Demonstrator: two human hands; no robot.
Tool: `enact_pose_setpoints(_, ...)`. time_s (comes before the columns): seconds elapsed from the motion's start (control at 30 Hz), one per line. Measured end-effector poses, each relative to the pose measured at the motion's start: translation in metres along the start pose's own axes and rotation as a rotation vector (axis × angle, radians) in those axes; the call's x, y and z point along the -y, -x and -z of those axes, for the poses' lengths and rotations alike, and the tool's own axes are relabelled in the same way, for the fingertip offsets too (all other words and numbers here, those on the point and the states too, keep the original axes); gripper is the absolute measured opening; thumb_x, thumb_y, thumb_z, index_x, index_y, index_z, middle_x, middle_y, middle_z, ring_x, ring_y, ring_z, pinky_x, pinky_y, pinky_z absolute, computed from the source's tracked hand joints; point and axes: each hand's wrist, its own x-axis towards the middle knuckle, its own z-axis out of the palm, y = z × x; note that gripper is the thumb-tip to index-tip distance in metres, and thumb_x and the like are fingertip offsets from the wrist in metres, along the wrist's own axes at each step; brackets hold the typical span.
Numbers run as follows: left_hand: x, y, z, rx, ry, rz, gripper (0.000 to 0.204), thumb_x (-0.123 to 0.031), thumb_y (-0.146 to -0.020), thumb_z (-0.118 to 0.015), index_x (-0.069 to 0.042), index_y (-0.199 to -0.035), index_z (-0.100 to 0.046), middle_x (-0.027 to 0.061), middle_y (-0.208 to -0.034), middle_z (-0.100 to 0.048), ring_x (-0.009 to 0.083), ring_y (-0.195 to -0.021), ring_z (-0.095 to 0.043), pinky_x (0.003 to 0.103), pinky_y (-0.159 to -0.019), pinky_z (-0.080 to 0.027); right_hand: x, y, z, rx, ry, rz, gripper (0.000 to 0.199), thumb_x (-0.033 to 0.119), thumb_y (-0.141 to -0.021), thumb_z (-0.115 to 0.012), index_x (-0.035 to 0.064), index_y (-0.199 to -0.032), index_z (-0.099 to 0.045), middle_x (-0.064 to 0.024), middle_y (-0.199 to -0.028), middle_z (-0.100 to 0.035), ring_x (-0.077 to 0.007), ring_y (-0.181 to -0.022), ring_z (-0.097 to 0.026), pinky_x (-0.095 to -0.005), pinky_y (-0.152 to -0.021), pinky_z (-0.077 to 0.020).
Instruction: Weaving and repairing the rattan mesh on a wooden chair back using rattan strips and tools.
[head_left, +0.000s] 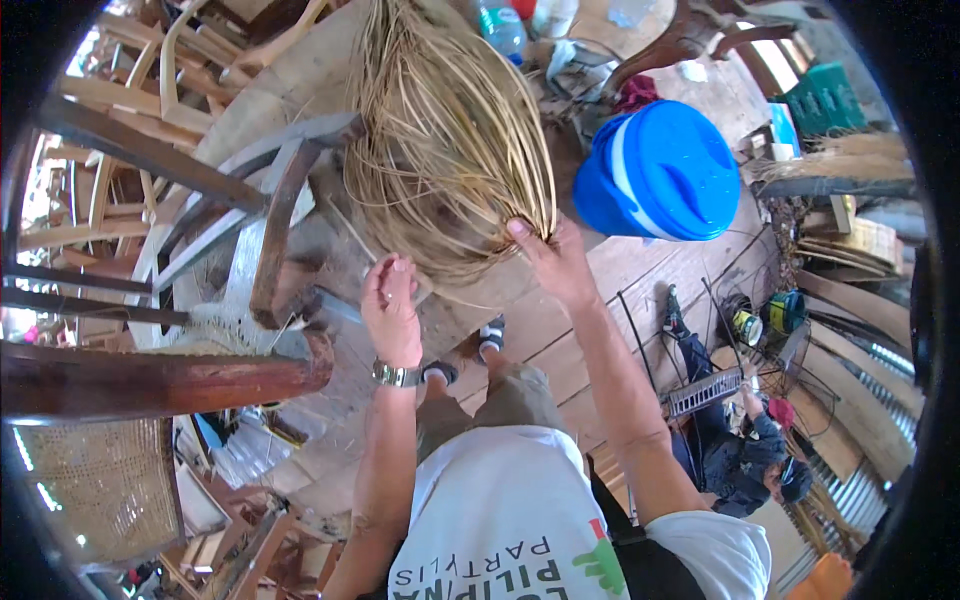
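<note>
A large loose bundle of tan rattan strips (450,130) spreads from the top middle of the view down toward me. My right hand (562,262) is closed round its gathered near end, the thumb lying over the strips. To the left of that end, my left hand (392,312) is raised with its fingers curled together. A thin pale strip runs close to those fingertips, but whether they pinch it is hard to make out. A metal-banded watch (397,374) is on my left wrist.
A blue lidded water jug (680,170) stands right of the bundle, with a plastic bottle (502,30) at the top. Wooden chair frames (270,230) crowd the left. At lower right, a person (740,450) sits near paint cans (745,325).
</note>
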Motion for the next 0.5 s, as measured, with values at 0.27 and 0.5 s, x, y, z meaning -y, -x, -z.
enact_pose_setpoints(0.27, -0.096, 0.041, -0.070, 0.059, 0.093, -0.249, 0.044, -0.028, -0.129, -0.088, -0.005, -0.164, -0.075, 0.0002, -0.132, -0.082, 0.0098, -0.114, -0.075, 0.032, -0.101, -0.063, 0.036, 0.014, 0.022, -0.127, -0.710, -0.200, 0.038, 0.035, -0.125, -0.093, 0.0058, -0.147, -0.088, -0.0020, -0.126, -0.093, -0.0153, -0.110, -0.084, -0.0389, -0.100, -0.0672)
enact_pose_setpoints(0.5, -0.069, 0.032, -0.022, 0.139, -0.187, 0.005, 0.067, -0.026, -0.122, -0.096, 0.000, -0.175, -0.064, 0.0043, -0.136, -0.075, 0.0149, -0.121, -0.069, 0.035, -0.109, -0.060, -0.022, 0.045, 0.022, -0.070, -0.903, -0.268, 0.052, 0.032, -0.123, -0.095, 0.0065, -0.167, -0.082, -0.0054, -0.148, -0.091, -0.0234, -0.132, -0.087, -0.0464, -0.121, -0.0677)
